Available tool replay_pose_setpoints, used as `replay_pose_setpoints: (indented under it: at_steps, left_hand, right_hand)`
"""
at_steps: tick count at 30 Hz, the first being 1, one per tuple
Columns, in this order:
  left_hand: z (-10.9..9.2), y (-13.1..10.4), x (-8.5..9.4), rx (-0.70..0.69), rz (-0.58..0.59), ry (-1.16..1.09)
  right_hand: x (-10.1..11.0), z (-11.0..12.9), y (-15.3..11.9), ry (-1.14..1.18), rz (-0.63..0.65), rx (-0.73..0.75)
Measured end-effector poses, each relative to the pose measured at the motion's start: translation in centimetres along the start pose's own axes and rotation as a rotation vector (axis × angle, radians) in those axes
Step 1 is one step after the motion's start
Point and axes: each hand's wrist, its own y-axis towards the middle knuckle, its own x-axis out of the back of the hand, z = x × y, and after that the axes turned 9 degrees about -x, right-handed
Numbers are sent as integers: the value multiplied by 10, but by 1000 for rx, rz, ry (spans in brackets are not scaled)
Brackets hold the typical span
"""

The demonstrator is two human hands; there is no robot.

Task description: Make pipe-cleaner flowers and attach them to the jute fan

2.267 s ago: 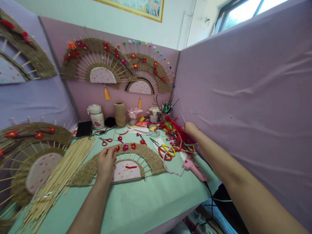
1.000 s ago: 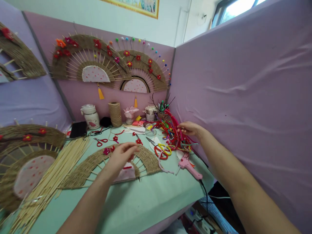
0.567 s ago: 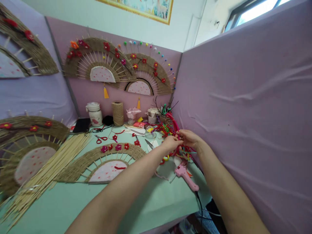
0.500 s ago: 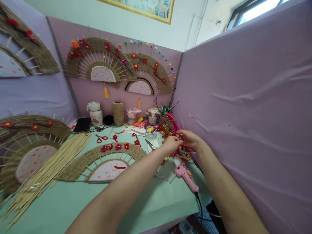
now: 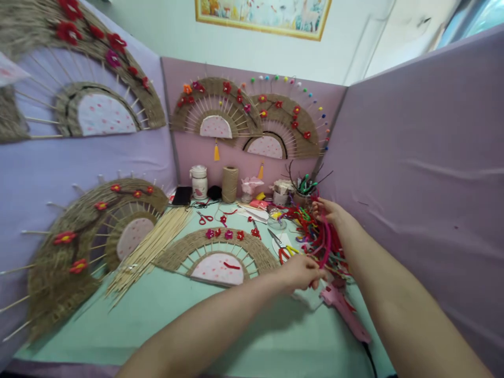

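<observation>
A magenta pipe cleaner (image 5: 328,241) stretches between my two hands over the right part of the table. Its lower end is pinched in my left hand (image 5: 305,272), just above the table surface. Higher up and farther back, my right hand (image 5: 326,210) has closed fingers round its upper part. A pile of coloured pipe cleaners (image 5: 307,223) lies behind and beside my hands. Left of them rests a twine fan (image 5: 260,253) with red and magenta flowers, a short red piece (image 5: 231,266) on its spotted centre. The pink glue gun (image 5: 348,315) lies beside my right forearm.
Yellow-and-red-handled scissors (image 5: 284,248) lie near my left hand, and red scissors (image 5: 205,218) farther left. Thin sticks (image 5: 151,247) spread on the left. A jar (image 5: 199,184), a twine spool (image 5: 229,185) and a pot of branches (image 5: 303,197) line the back.
My hands have moved apart, the left one down towards me, with the magenta pipe cleaner now drawn out between them. The camera view has turned left.
</observation>
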Motion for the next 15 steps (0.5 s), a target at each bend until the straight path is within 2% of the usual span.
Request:
replay_pose_setpoints:
  at_steps: [2, 4, 6, 9, 11, 12, 15]
  left_hand:
    - [2, -33, 15, 7, 87, 4]
    - [-1, -64, 37, -8, 94, -21]
    - [-8, -89, 64, -38, 33, -43]
    - [-21, -113, 112, -137, -108, -61]
    - [-24, -122, 141, -248, -245, -142]
    - [-22, -125, 153, -300, -308, -190]
    - [-7, -132, 177, -335, -324, -303]
  right_hand:
    - [-3, -1, 0, 23, -74, 16]
    - [-9, -1, -1, 62, -153, 41]
    - [-20, 2, -6, 118, -228, 100]
    - [-47, 5, -27, 225, -298, 262]
    - [-75, 0, -50, 322, -214, 478]
    - [-91, -6, -62, 318, -111, 517]
    - [-145, -34, -94, 289, 217, 467]
